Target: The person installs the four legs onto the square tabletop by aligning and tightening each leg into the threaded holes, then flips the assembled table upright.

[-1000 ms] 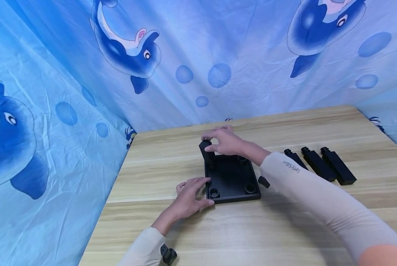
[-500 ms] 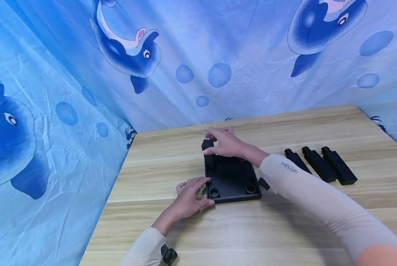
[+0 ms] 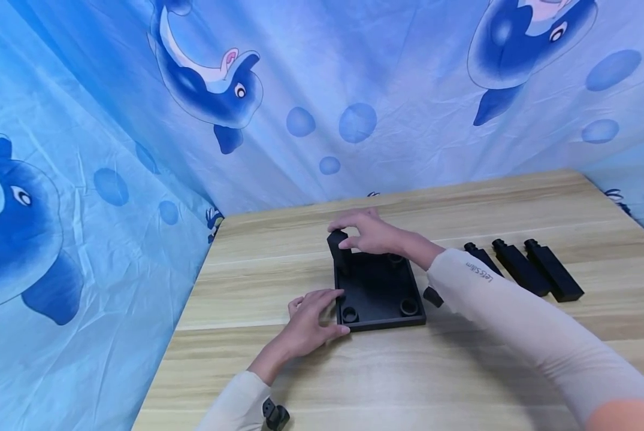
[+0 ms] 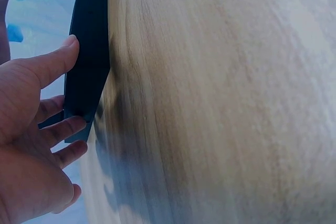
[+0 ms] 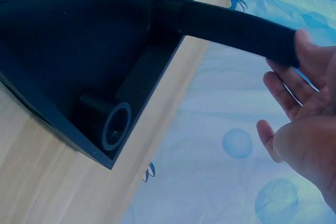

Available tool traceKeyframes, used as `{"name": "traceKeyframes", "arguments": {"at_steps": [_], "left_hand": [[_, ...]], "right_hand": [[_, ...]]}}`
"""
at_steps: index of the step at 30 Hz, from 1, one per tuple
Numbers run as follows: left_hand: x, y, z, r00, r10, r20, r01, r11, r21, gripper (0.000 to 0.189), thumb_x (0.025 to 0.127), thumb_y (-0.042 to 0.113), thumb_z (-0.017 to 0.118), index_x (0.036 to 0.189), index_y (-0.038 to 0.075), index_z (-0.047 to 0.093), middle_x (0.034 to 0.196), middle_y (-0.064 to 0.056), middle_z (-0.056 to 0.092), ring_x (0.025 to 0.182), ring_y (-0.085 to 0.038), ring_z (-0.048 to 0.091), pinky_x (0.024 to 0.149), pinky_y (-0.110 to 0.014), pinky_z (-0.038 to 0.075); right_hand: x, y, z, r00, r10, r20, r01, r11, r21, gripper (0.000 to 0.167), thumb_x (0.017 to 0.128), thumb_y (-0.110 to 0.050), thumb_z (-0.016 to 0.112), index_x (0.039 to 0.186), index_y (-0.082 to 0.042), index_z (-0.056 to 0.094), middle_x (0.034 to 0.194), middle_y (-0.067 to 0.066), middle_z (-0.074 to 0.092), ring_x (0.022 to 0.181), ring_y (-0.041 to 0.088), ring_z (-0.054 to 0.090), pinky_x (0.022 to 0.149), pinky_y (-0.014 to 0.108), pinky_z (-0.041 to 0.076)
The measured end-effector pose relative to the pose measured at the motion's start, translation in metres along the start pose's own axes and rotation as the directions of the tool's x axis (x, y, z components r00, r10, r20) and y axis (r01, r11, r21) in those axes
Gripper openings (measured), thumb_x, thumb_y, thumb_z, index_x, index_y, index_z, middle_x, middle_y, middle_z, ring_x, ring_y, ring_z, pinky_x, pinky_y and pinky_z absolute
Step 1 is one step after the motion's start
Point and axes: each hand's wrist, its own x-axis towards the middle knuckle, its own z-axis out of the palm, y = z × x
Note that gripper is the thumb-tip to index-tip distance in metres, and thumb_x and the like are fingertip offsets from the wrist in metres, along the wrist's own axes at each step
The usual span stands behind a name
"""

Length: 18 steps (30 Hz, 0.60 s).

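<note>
Dolphin-print curtain (image 3: 397, 158) backs a wood-grain bench (image 3: 386, 377) holding a black tray (image 3: 377, 302); the left hand (image 3: 308, 323), fingers spread, touches its near-left corner. The right hand (image 3: 370, 233) pinches the top of a black post (image 3: 339, 250) standing at the far-left corner, probably light and stiff, best held near its top. Beyond, three posts (image 3: 521, 268) lie rightward; the other corners carry ring sockets (image 5: 90, 113).

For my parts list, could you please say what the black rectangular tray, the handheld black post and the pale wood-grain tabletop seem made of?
Black rectangular tray: probably satin plastic; even colour, soft sheen.
Handheld black post: likely matt plastic; uniformly dark.
Pale wood-grain tabletop: smooth wood or laminate; streaked grain, which of them unclear.
</note>
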Motion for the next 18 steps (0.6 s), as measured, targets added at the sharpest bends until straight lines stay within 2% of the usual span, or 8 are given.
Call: {"name": "traceKeyframes", "arguments": {"at_steps": [4, 7, 11, 14, 18], "left_hand": [[0.0001, 0.0, 0.001, 1.0, -0.005, 0.003, 0.005, 1.0, 0.005, 0.068, 0.081, 0.038, 0.077, 0.14, 0.019, 0.05, 0.14, -0.001, 0.05, 0.133, -0.02, 0.038, 0.1, -0.052, 0.015], [0.0002, 0.0005, 0.0008, 1.0, -0.006, 0.002, 0.006, 1.0, 0.004, 0.068, 0.081, 0.038, 0.077, 0.14, 0.018, 0.05, 0.14, -0.002, 0.05, 0.133, -0.021, 0.038, 0.1, -0.052, 0.015], [0.0003, 0.0001, 0.0015, 1.0, -0.001, -0.003, 0.001, 1.0, 0.002, 0.068, 0.081, 0.037, 0.077, 0.14, 0.018, 0.05, 0.14, -0.002, 0.05, 0.132, -0.021, 0.038, 0.1, -0.052, 0.015], [0.0002, 0.0002, 0.0012, 1.0, -0.001, -0.001, 0.001, 1.0, 0.001, 0.068, 0.081, 0.037, 0.077, 0.14, 0.018, 0.05, 0.14, -0.001, 0.05, 0.132, -0.021, 0.038, 0.1, -0.053, 0.015], [-0.0002, 0.0011, -0.0001, 1.0, -0.003, 0.008, 0.003, 1.0, -0.006, 0.068, 0.081, 0.037, 0.077, 0.14, 0.018, 0.049, 0.14, -0.001, 0.049, 0.133, -0.021, 0.038, 0.101, -0.053, 0.014]], "right_hand": [[0.0012, 0.0024, 0.0056, 0.997, -0.009, -0.081, 0.009, 1.0, -0.007, 0.022, 0.086, -0.024, 0.074, 0.106, -0.015, 0.066, 0.103, -0.003, 0.065, 0.104, 0.02, 0.057, 0.096, 0.05, 0.023], [0.0024, 0.0034, 0.0087, 0.993, 0.006, -0.115, -0.007, 1.0, -0.009, 0.025, 0.083, -0.029, 0.077, 0.1, -0.015, 0.063, 0.093, -0.004, 0.062, 0.094, 0.019, 0.056, 0.094, 0.048, 0.023], [0.0025, 0.0042, 0.0076, 0.996, 0.029, -0.088, -0.029, 1.0, -0.005, 0.043, 0.083, -0.032, 0.076, 0.118, -0.012, 0.061, 0.108, 0.002, 0.064, 0.105, 0.021, 0.055, 0.098, 0.049, 0.022], [0.0012, 0.0049, 0.0041, 0.999, 0.016, -0.041, -0.016, 1.0, 0.003, 0.055, 0.086, -0.027, 0.073, 0.136, -0.013, 0.053, 0.124, 0.004, 0.061, 0.118, 0.023, 0.05, 0.102, 0.051, 0.019], [-0.0003, 0.0047, 0.0, 0.999, -0.031, 0.007, 0.031, 0.999, 0.026, 0.057, 0.089, -0.013, 0.069, 0.142, -0.016, 0.048, 0.133, 0.002, 0.057, 0.127, 0.025, 0.044, 0.103, 0.055, 0.014]]}}
